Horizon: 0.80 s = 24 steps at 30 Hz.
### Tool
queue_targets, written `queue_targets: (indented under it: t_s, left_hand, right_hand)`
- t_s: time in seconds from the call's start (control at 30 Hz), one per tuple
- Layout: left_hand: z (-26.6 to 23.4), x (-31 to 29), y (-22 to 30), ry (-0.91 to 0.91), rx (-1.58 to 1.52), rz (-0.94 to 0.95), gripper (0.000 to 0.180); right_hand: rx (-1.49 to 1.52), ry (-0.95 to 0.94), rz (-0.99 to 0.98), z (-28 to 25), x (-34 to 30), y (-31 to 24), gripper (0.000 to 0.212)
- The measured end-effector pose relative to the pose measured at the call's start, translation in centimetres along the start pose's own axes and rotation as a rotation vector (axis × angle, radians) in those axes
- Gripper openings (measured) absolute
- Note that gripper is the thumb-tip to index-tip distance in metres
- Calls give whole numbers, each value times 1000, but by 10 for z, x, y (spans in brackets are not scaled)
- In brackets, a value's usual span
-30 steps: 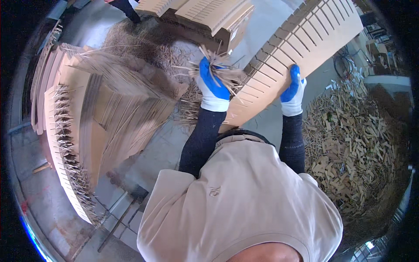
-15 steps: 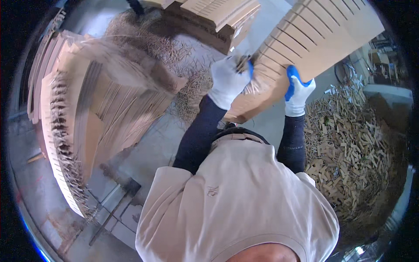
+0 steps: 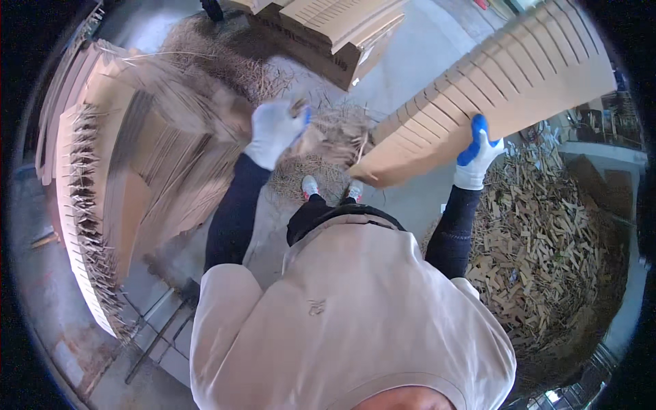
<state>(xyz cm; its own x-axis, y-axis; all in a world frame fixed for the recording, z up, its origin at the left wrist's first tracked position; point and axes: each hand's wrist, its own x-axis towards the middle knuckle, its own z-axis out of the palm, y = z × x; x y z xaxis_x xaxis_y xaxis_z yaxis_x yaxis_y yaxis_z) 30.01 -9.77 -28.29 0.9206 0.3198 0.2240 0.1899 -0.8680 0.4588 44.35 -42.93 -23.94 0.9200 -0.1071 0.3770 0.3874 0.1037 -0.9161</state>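
Note:
A slotted cardboard sheet [image 3: 519, 102], perhaps several stacked together, slants up to the right in front of me. Rows of narrow slots run along its upper-left edge. My right hand [image 3: 480, 156], in a white glove with blue coating, grips its lower-right edge with the thumb on the face. The right fingers behind the sheet are partly hidden. My left hand [image 3: 277, 131], gloved alike, is apart from the sheet, closed around a small clump of brown cardboard scraps [image 3: 298, 107]. Blurred brown strips [image 3: 345, 140] show between that hand and the sheet's lower end.
At the left stands a large stack of cardboard sheets [image 3: 171, 164] with ragged slotted edges [image 3: 85, 184]. Thin strips [image 3: 212, 61] litter the floor ahead. More slotted cardboard [image 3: 342, 20] lies at the far middle. A big heap of cardboard offcuts [image 3: 540, 239] fills the right side.
My left hand has pulled away from the sheet to the left, still closed on scraps. The sheet and my right hand have shifted slightly right. My shoes now show below.

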Motion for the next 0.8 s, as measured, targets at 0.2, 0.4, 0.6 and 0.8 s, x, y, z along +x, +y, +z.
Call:
queue_targets:
  t_s: [0.2,0.4,0.6,0.8]
  left_hand:
    - [-15,-38,-32,-65,94,-62,82]
    - [-23,-21,67,-159,-584,71,42]
    - [7,-21,78,-43,-458,214,25]
    - [7,-22,88,227,-173,120,14]
  right_hand:
    - [213,22,172,-4,6,28,30]
    - [131,-106,107,10,4,44,29]
    - [195,-115,169,24,-6,23,27]
    - [77,-80,77,17,-8,23,32]
